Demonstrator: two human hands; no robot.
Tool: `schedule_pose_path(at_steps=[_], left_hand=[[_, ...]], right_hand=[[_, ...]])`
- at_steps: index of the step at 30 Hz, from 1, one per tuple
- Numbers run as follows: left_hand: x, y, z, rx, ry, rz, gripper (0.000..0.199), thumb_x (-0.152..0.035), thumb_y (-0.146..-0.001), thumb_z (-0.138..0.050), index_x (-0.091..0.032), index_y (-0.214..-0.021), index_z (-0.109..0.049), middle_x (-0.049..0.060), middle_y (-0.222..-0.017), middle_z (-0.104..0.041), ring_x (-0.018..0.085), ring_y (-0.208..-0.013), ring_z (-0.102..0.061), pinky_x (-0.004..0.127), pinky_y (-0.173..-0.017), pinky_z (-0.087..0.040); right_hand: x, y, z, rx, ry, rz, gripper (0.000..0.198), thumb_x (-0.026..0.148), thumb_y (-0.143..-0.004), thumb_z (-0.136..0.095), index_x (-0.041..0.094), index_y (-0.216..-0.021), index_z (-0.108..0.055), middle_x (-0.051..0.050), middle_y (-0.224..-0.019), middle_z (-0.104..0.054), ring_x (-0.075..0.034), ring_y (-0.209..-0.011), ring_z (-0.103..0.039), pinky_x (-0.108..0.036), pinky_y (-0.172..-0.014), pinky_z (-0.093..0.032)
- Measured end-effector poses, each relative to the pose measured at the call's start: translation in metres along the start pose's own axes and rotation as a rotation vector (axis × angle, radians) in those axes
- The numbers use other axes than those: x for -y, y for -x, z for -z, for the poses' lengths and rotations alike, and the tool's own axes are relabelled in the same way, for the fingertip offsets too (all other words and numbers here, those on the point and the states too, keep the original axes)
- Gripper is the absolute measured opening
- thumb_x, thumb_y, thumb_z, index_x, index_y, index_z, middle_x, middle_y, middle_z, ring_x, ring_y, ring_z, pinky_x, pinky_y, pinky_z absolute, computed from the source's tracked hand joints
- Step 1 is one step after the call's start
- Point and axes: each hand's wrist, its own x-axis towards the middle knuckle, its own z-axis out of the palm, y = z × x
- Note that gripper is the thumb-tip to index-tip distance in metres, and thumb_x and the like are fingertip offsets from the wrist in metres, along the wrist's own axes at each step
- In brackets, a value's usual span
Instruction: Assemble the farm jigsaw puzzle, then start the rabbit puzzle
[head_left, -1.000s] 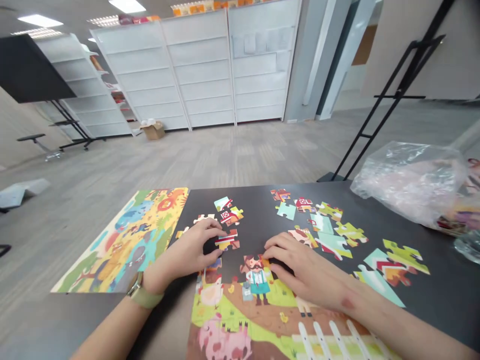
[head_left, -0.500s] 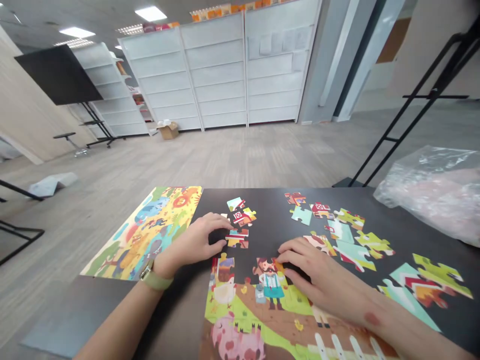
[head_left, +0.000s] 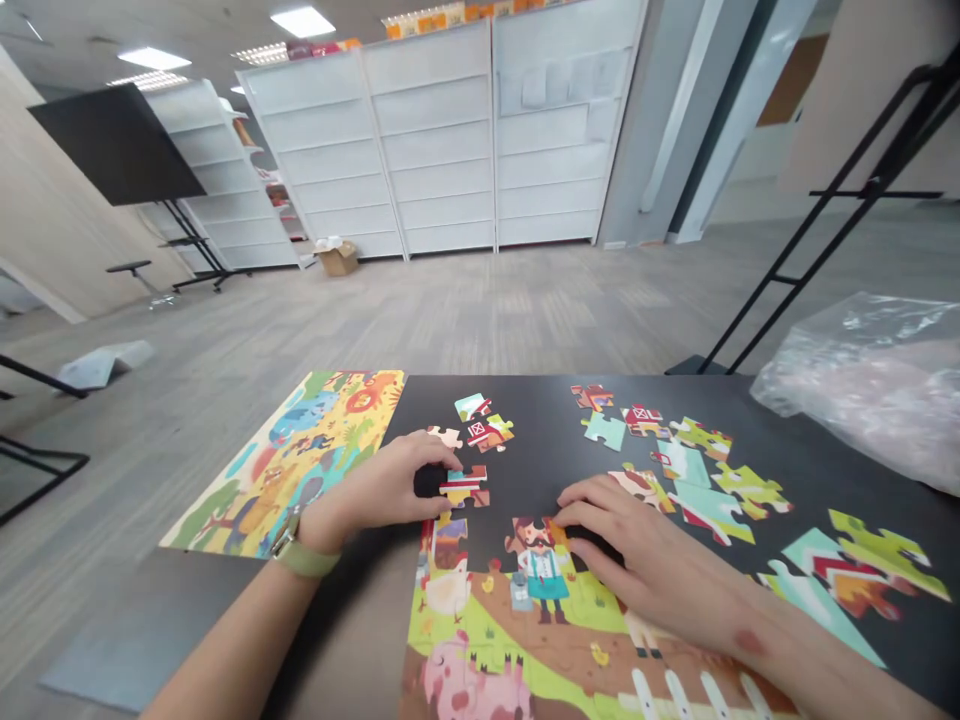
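Note:
A jigsaw piece with a red-and-white stripe is pinched between the thumb and fingers of my left hand, just above the upper left corner of the partly joined farm puzzle. That puzzle shows a farmer, a white hen and a pink pig. My right hand lies open on its right side, fingertips by the farmer piece; the hand covers part of the picture. Beyond my left hand lie a red barn piece, a pale blue roof piece and a partly hidden pinkish piece.
Several loose pieces spread over the dark table's right side, among them a pale blue piece and a green one. A colourful animal picture board lies at the left edge. Clear plastic wrapping sits at the far right.
My left hand has drawn the striped piece a little left and nearer to the puzzle's corner. More of the pinkish piece behind it shows. My right hand has stayed in place.

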Motion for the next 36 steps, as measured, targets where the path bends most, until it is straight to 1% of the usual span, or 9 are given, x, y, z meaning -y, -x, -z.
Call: schedule_pose_path(at_steps=[3, 6, 11, 13, 19, 24, 29, 32, 36], left_hand=[[0.002, 0.004, 0.009, 0.009, -0.003, 0.009, 0.029, -0.032, -0.085, -0.073, -0.026, -0.113, -0.068, 0.005, -0.119, -0.070, 0.025, -0.110, -0.065, 0.042, -0.105, -0.046], [0.004, 0.009, 0.015, 0.024, -0.004, 0.034, 0.030, -0.032, -0.082, -0.074, -0.026, -0.111, -0.069, 0.005, -0.119, -0.070, 0.024, -0.106, -0.065, 0.036, -0.094, -0.051], [0.006, 0.011, 0.012, 0.047, 0.004, 0.072, 0.039, -0.026, -0.078, -0.073, -0.024, -0.117, -0.067, 0.002, -0.100, -0.070, 0.018, -0.081, -0.065, 0.027, -0.072, -0.052], [0.006, 0.010, 0.010, 0.064, -0.002, 0.074, 0.041, -0.025, -0.077, -0.073, -0.024, -0.118, -0.066, 0.002, -0.097, -0.069, 0.018, -0.078, -0.063, 0.027, -0.068, -0.051], [0.005, 0.009, 0.012, 0.103, -0.023, 0.049, 0.033, -0.028, -0.081, -0.071, -0.026, -0.114, -0.069, 0.002, -0.108, -0.068, 0.020, -0.090, -0.065, 0.029, -0.079, -0.050], [0.000, 0.008, 0.014, 0.091, -0.026, 0.049, 0.032, -0.026, -0.080, -0.071, -0.026, -0.112, -0.070, 0.002, -0.105, -0.069, 0.020, -0.088, -0.064, 0.031, -0.079, -0.049], [-0.015, 0.002, 0.005, 0.065, 0.015, -0.036, 0.032, -0.030, -0.081, -0.073, -0.025, -0.112, -0.069, 0.003, -0.100, -0.070, 0.021, -0.086, -0.064, 0.032, -0.080, -0.049], [-0.025, -0.001, -0.003, 0.081, 0.025, -0.098, 0.031, -0.028, -0.079, -0.073, -0.023, -0.110, -0.068, 0.004, -0.101, -0.069, 0.021, -0.089, -0.064, 0.033, -0.081, -0.049], [-0.039, -0.001, -0.008, 0.094, -0.003, -0.135, 0.036, -0.024, -0.075, -0.073, -0.021, -0.110, -0.068, 0.004, -0.100, -0.067, 0.023, -0.091, -0.062, 0.033, -0.080, -0.048]], right_hand=[[-0.001, 0.000, -0.001, -0.014, -0.006, 0.003, 0.025, 0.023, -0.102, -0.044, 0.023, -0.109, -0.069, -0.010, -0.122, -0.066, -0.025, -0.111, -0.063, -0.045, -0.096, -0.053], [-0.002, 0.000, -0.001, -0.029, -0.022, 0.005, 0.025, 0.024, -0.102, -0.045, 0.024, -0.108, -0.069, -0.009, -0.121, -0.066, -0.025, -0.111, -0.063, -0.044, -0.096, -0.054], [-0.002, 0.001, -0.002, -0.017, -0.028, -0.008, 0.026, 0.024, -0.103, -0.044, 0.024, -0.110, -0.068, -0.010, -0.123, -0.065, -0.025, -0.112, -0.062, -0.046, -0.098, -0.053], [-0.002, 0.001, -0.002, 0.005, -0.026, -0.014, 0.026, 0.025, -0.104, -0.042, 0.024, -0.111, -0.067, -0.010, -0.124, -0.064, -0.025, -0.114, -0.061, -0.046, -0.099, -0.052], [-0.002, 0.000, 0.000, 0.050, -0.020, -0.029, 0.028, 0.028, -0.105, -0.040, 0.023, -0.109, -0.067, -0.011, -0.125, -0.063, -0.026, -0.115, -0.060, -0.048, -0.100, -0.051], [-0.001, 0.000, 0.000, 0.048, -0.016, -0.027, 0.028, 0.028, -0.105, -0.040, 0.023, -0.110, -0.068, -0.011, -0.125, -0.064, -0.026, -0.115, -0.060, -0.048, -0.101, -0.051], [-0.001, 0.000, 0.000, 0.039, -0.009, -0.030, 0.028, 0.026, -0.105, -0.039, 0.023, -0.111, -0.067, -0.010, -0.125, -0.063, -0.025, -0.116, -0.060, -0.047, -0.101, -0.050], [0.000, 0.000, 0.001, 0.032, -0.003, -0.018, 0.027, 0.024, -0.104, -0.040, 0.022, -0.111, -0.067, -0.010, -0.125, -0.063, -0.025, -0.115, -0.060, -0.046, -0.100, -0.050], [0.000, -0.001, 0.000, 0.025, -0.001, -0.007, 0.026, 0.023, -0.104, -0.042, 0.021, -0.111, -0.067, -0.010, -0.123, -0.064, -0.024, -0.113, -0.060, -0.045, -0.098, -0.051]])
